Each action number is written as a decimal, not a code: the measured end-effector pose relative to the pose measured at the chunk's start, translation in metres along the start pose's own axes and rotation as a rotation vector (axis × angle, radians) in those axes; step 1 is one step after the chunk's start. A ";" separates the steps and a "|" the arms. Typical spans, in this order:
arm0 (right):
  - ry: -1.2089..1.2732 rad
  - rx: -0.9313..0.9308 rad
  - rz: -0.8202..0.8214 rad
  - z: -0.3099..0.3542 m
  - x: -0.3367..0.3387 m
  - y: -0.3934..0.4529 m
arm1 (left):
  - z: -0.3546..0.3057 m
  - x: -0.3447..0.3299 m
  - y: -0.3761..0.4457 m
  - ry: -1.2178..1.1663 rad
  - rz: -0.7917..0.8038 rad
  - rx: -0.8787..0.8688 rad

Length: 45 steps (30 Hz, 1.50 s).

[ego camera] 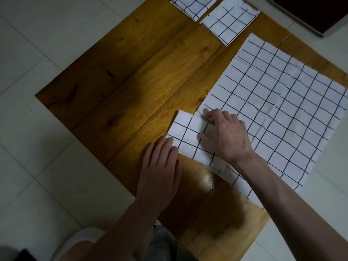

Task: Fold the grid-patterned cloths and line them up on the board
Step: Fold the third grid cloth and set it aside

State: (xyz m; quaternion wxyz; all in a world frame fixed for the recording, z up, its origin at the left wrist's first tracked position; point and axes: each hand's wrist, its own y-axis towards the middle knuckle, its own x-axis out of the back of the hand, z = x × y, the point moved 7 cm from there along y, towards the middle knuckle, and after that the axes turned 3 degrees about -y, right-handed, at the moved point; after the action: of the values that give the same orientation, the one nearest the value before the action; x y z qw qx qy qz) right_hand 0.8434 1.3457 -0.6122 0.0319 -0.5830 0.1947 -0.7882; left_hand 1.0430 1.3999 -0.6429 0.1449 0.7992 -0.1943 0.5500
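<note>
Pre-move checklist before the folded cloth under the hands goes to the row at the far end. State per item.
1. Folded cloth lies flat on the board: ok.
2. Left hand flat, fingertips at the cloth's near edge: ok.
3. Right hand has a firm hold: cannot tell; it rests on top, fingers bent.
4. Folded cloth clear of the unfolded cloth: not ok; they overlap under the right hand.
5. Two folded cloths already lined up at the far end: ok.
6. Bare board beside that row: ok.
</note>
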 end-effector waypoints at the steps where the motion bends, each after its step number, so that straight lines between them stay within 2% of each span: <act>1: 0.010 -0.024 0.024 0.001 0.000 0.000 | -0.001 0.001 0.000 -0.002 -0.006 0.013; 5: 0.109 -0.119 0.106 0.000 -0.002 -0.003 | -0.006 0.003 -0.003 0.011 -0.004 0.055; 13: 0.230 -0.217 0.147 0.002 -0.018 -0.040 | -0.005 0.010 -0.017 0.029 0.011 0.107; 20: 0.354 -0.098 0.061 0.014 -0.036 -0.074 | 0.005 0.011 -0.035 0.001 0.021 0.168; 27: 0.558 0.013 -0.014 0.023 -0.032 -0.079 | 0.012 0.029 -0.032 -0.123 -0.090 0.353; 32: 0.873 -0.074 -0.014 0.036 0.003 -0.092 | 0.012 0.059 -0.023 -0.345 -0.144 0.445; 35: 1.055 -0.172 0.015 0.044 0.030 -0.103 | 0.013 0.073 -0.020 -0.684 -0.112 0.571; 39: 1.225 -0.235 0.057 0.059 0.071 -0.122 | 0.001 0.094 -0.015 -1.165 0.045 0.830; 41: 1.248 -0.238 0.043 0.066 0.096 -0.137 | -0.011 0.126 -0.015 -1.223 0.025 0.850; 45: 1.189 -0.234 -0.067 0.075 0.145 -0.167 | -0.034 0.198 -0.013 -1.209 -0.045 0.737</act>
State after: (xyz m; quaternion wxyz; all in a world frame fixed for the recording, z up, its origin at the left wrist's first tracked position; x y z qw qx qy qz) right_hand 0.8963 1.4388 -0.4047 -0.1714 -0.0483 0.2463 -0.9527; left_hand 1.0841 1.3967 -0.4459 -0.2568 0.9654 -0.0253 0.0367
